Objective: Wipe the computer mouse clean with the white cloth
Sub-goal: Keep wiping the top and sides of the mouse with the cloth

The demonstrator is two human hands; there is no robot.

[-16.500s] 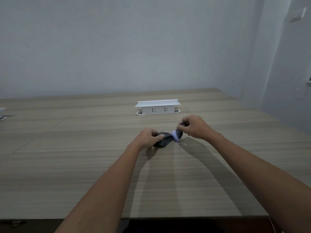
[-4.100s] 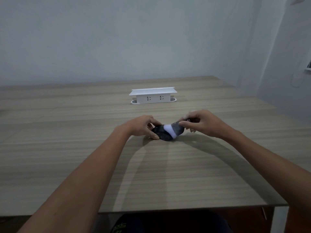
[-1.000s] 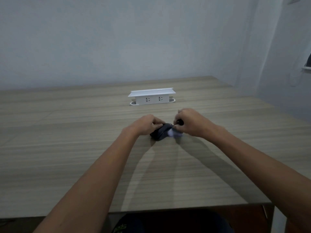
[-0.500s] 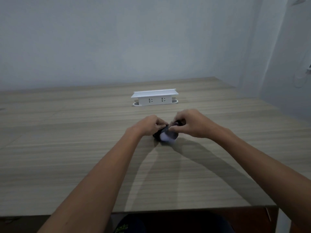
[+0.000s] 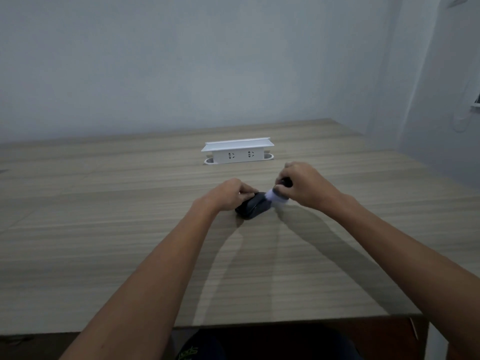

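Observation:
A black computer mouse [image 5: 253, 209] lies on the wooden table [image 5: 104, 229] near its middle. My left hand [image 5: 230, 194] grips the mouse from its left and far side and holds it down. My right hand [image 5: 304, 185] pinches a small bunched white cloth [image 5: 273, 197] and presses it against the mouse's right end. Most of the cloth is hidden inside the fingers. A dark bit shows above the right thumb; I cannot tell what it is.
A white pop-up socket box [image 5: 237, 151] stands on the table behind the hands. The table's near edge [image 5: 285, 324] runs just above my lap. A pale wall closes the back, and another wall stands close on the right.
The cloth has slid from the mouse's near side to its right end, and my right hand moved right with it. My left hand has kept its hold on the mouse.

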